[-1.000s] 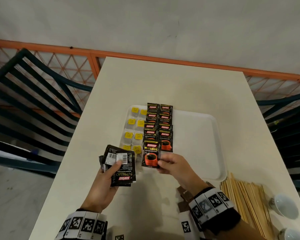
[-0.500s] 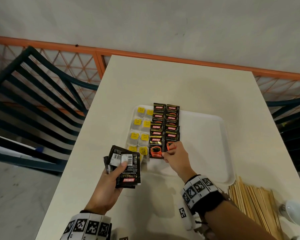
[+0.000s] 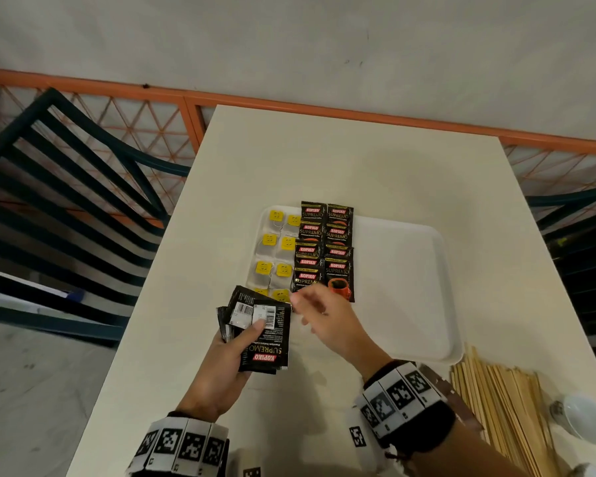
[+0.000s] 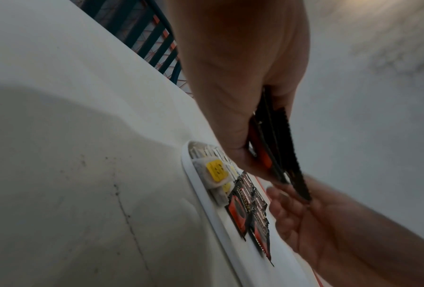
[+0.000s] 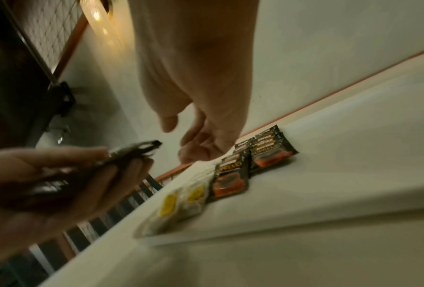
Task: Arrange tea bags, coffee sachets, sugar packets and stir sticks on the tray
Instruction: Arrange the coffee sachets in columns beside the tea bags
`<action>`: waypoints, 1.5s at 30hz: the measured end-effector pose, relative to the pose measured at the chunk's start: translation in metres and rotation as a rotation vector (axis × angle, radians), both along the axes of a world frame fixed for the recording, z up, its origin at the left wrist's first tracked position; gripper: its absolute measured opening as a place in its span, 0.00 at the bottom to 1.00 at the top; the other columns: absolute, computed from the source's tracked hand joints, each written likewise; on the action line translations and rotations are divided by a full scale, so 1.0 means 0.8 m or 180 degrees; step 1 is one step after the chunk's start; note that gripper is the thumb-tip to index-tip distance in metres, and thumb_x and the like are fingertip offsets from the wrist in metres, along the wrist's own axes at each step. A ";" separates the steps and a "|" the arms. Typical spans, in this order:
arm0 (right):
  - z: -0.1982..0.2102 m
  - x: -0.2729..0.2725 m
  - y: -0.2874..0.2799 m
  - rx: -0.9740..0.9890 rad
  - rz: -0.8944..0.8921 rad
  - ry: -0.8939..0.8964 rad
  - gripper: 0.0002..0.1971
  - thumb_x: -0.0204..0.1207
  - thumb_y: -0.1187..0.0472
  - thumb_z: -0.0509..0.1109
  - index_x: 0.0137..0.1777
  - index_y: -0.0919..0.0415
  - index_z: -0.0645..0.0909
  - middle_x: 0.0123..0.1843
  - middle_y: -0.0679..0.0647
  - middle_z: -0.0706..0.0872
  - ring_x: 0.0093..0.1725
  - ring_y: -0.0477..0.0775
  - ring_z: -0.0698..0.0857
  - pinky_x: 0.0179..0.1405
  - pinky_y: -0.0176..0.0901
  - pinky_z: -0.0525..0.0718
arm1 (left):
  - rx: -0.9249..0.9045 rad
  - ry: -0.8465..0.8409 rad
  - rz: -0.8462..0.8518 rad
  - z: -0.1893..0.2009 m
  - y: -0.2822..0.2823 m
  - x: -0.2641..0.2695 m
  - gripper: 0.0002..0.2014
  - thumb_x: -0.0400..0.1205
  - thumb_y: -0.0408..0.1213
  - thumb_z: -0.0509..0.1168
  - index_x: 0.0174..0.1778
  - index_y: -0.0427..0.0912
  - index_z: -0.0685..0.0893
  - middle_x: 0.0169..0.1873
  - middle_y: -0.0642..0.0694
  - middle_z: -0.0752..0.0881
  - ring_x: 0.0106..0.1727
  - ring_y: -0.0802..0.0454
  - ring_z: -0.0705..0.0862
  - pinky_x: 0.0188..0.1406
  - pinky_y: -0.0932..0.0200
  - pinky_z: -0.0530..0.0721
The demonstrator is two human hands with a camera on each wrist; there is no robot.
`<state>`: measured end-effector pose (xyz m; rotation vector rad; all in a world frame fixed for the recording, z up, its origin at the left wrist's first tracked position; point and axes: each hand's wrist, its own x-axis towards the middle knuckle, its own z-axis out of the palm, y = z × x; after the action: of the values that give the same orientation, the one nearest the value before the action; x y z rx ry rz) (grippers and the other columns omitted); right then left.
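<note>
- Your left hand has a firm grip on a stack of coffee sachets, thumb on top, held just in front of the tray.
- Your right hand is empty, its fingers loose and a little bent, with no grip on anything. It hangs close to the stack, over the near edge of the tray.
- The next job looks like taking one more sachet. Pinch only the top one by its corner so the others stay in your left hand.
- Two rows of coffee sachets already lie on the tray, each one partly over the next. Lay the new one flat and straight in line with them.
- The tea bags with yellow tags sit just left of those rows. Try not to bump them when you put your hand down.
- The right part of the tray is bare.
- The stir sticks are in a pile on the tabletop, just off the tray's near right corner. A white cup is beside them.
- I cannot see any sugar packets for sure.
</note>
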<state>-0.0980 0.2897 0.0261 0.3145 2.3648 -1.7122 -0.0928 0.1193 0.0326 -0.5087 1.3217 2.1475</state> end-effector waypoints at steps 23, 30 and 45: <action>0.021 0.022 0.083 -0.0852 -0.0943 -0.0238 0.12 0.81 0.58 0.63 0.58 0.60 0.83 0.44 0.53 0.91 0.39 0.47 0.88 0.33 0.36 0.83 | -0.0013 0.0015 0.0028 -0.011 0.008 -0.002 0.13 0.82 0.31 0.59 0.59 0.47 0.81 0.47 0.45 0.92 0.43 0.45 0.91 0.60 0.41 0.82; 0.001 0.016 0.080 -0.1484 -0.1832 -0.0345 0.09 0.79 0.64 0.65 0.53 0.61 0.85 0.45 0.54 0.90 0.42 0.50 0.86 0.36 0.38 0.77 | -0.0031 -0.0073 0.0056 -0.012 0.010 -0.002 0.14 0.81 0.31 0.60 0.62 0.44 0.80 0.49 0.43 0.91 0.44 0.45 0.91 0.63 0.38 0.79; -0.051 0.003 0.074 0.0256 -0.1702 -0.0335 0.14 0.68 0.66 0.77 0.48 0.58 0.75 0.39 0.50 0.84 0.37 0.50 0.82 0.36 0.30 0.79 | 0.0088 -0.0058 0.0104 -0.012 0.007 -0.002 0.18 0.79 0.30 0.61 0.66 0.41 0.78 0.57 0.39 0.88 0.48 0.45 0.90 0.45 0.49 0.90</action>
<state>-0.0953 0.3488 -0.0147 1.1062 2.4154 -1.7402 -0.0943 0.1250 0.0228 -0.5407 1.2805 2.1795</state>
